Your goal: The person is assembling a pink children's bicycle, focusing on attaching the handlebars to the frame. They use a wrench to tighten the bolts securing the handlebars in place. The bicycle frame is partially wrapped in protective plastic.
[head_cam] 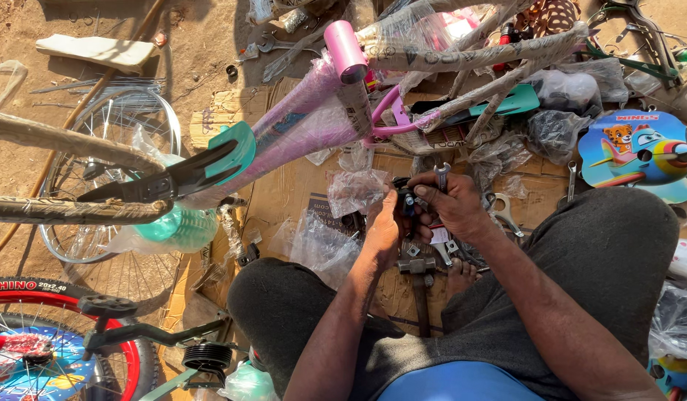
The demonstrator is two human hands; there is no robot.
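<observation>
My left hand and my right hand meet over my lap above flattened cardboard. Together they hold a small dark metal bicycle part, the left cupping it from below. My right hand also grips a small steel spanner whose head sticks up above the fingers. A pink bicycle frame wrapped in clear plastic lies just beyond my hands, with a teal chain guard on it. A hammer lies between my knees.
A bare spoked wheel lies on the dirt at the left. A red-rimmed wheel and pedal sit at bottom left. Crumpled plastic bags, loose spanners and a cartoon plane plate are scattered around.
</observation>
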